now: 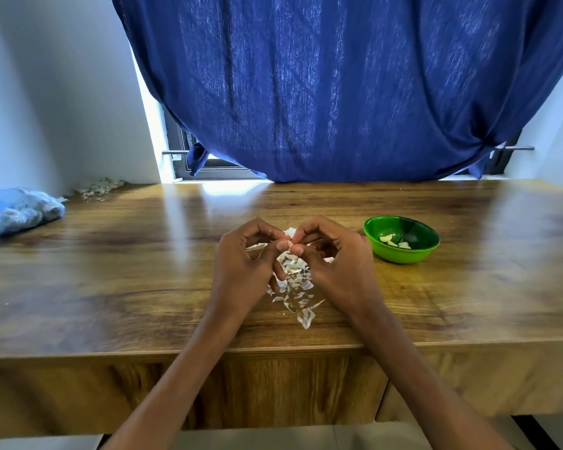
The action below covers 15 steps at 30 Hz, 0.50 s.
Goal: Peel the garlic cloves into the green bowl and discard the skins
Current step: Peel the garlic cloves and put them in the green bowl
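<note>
Spanning the view, wooden table [111, 271]; green bowl [401, 239] off to the right, nearer the right hand [333, 261] than the left hand [241, 267]; loose skins [294, 287] heaped beneath both. Pinched between curled fingertips of both hands, garlic clove [290, 242], mostly hidden, long axis not readable. Likely still peeling; bowl lying rightward from the pinch, a few peeled cloves [394, 241] inside

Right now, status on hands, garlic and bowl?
Left hand and right hand both pinching one garlic clove, mid-peel. Skins piled beneath on table. Green bowl at right holds peeled cloves; path clear.
</note>
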Motion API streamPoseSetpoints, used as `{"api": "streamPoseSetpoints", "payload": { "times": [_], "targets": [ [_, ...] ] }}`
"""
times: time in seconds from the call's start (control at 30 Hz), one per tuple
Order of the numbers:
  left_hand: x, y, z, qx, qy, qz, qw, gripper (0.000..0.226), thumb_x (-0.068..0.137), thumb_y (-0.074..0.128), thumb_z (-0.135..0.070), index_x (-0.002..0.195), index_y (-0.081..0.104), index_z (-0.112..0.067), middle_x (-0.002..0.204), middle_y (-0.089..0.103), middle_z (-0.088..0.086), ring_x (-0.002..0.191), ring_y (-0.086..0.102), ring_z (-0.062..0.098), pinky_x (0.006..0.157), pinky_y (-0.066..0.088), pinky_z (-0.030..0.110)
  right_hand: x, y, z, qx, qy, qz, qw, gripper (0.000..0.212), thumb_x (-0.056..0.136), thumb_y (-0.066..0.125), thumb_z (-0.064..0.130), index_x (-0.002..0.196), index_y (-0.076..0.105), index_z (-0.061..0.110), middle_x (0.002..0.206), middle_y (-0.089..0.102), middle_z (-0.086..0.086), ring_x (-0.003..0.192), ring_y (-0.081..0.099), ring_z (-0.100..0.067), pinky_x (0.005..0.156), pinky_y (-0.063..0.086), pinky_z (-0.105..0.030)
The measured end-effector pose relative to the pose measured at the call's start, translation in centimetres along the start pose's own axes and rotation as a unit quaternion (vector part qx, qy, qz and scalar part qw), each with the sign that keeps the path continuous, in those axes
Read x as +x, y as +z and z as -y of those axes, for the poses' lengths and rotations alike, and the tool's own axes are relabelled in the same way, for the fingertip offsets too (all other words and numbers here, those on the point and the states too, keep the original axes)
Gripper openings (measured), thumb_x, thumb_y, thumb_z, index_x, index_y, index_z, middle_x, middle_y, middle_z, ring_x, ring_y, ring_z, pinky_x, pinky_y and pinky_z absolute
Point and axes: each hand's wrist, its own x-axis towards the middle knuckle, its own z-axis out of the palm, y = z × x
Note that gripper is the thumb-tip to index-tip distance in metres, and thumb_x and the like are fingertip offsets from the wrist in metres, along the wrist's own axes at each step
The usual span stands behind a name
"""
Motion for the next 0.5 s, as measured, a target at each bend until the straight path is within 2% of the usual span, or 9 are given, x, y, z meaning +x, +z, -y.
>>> {"api": "streamPoseSetpoints", "payload": {
  "times": [0.23,0.37,0.5],
  "targets": [
    [0.06,0.07,0.08,0.005,-0.012,-0.006,1.0,0.007,0.091,0.071,-0.003,0.085,0.068,-0.004,0.073,0.072,-0.003,0.045,0.062,0.019,0.041,0.051,0.031,0.02,0.02,0.06,-0.017,-0.028,-0.003,0.999,0.017,0.083,0.078,0.001,0.089,0.072,0.015,0.083,0.071,0.017,0.079,0.069,-0.001,0.067,0.051,-0.011],
    [0.05,0.07,0.05,0.0,-0.016,-0.001,1.0,0.008,0.091,0.072,-0.002,0.084,0.069,-0.003,0.072,0.071,-0.002,0.045,0.061,0.019,0.041,0.05,0.03,0.04,0.08,0.08,-0.019,-0.02,0.003,1.0,0.019,0.083,0.078,0.0,0.088,0.07,0.017,0.081,0.07,0.017,0.078,0.069,-0.002,0.066,0.053,-0.015],
    [0.07,0.05,0.07,-0.01,-0.016,0.008,1.0,0.009,0.092,0.07,-0.001,0.083,0.068,0.0,0.064,0.069,-0.001,0.042,0.059,0.016,0.042,0.049,0.027,-0.04,0.12,0.2,-0.036,-0.029,0.008,0.999,0.023,0.083,0.076,-0.002,0.087,0.069,0.02,0.08,0.069,0.017,0.077,0.067,-0.002,0.065,0.05,-0.012]
  ]
}}
